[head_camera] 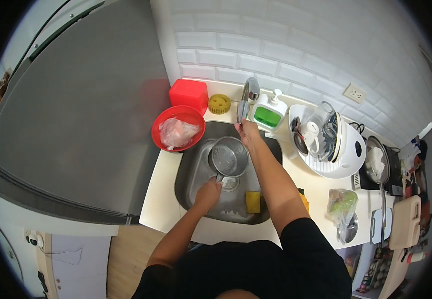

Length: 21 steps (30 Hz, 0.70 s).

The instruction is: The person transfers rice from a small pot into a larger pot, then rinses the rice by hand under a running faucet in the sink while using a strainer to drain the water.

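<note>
My left hand (208, 193) grips the handle of a small grey metal saucepan (229, 157). The saucepan is held above the steel sink basin (189, 183), its open top facing up and its inside pale and wet-looking. At the back rim of the sink, my right hand (248, 131) has its fingers at the lower front of the chrome faucet (242, 108); the exact grip is partly hidden. A yellow sponge (253, 202) lies in the basin near the front right. The drain (230, 184) shows just below the saucepan.
Left of the faucet are a red bowl (157, 123) with a plastic-wrapped bundle, a red container (189, 93) and a yellow-green scrubber (219, 104). To the right stand a soap dispenser (270, 112), a loaded white dish rack (344, 167), a bagged green item (342, 203) and a frying pan (385, 168).
</note>
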Motion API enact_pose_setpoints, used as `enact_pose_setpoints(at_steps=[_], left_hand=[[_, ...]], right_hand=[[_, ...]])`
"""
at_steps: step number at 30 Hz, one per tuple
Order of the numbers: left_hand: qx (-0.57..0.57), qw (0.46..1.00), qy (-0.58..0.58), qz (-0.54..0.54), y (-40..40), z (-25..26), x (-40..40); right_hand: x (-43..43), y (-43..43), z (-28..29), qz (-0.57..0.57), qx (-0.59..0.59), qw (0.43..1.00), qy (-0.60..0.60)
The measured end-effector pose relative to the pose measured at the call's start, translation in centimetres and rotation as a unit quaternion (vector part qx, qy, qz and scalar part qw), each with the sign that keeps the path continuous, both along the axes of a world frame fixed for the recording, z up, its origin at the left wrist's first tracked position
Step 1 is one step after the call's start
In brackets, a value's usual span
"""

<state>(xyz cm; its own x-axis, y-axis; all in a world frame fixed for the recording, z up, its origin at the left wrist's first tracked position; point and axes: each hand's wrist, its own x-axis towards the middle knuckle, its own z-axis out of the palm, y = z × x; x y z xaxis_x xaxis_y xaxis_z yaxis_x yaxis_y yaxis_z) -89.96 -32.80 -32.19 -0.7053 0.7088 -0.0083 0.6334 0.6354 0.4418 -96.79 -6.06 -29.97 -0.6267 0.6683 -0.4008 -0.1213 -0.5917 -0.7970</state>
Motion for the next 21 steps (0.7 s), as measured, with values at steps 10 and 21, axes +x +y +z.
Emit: enact_pose_setpoints(at_steps=[10, 21], left_hand=[[0.187, 0.849, -0.493, 0.037, 1.9, 0.0, -3.2], [0.152, 0.852, -0.500, 0.016, 2.2, 0.7, -3.7]], right_hand=[[1.4, -0.9, 3.7, 0.177, 0.090, 0.975, -0.103], [0.8, 0.2, 4.5, 0.421, 0.467, 0.744, -0.224]])
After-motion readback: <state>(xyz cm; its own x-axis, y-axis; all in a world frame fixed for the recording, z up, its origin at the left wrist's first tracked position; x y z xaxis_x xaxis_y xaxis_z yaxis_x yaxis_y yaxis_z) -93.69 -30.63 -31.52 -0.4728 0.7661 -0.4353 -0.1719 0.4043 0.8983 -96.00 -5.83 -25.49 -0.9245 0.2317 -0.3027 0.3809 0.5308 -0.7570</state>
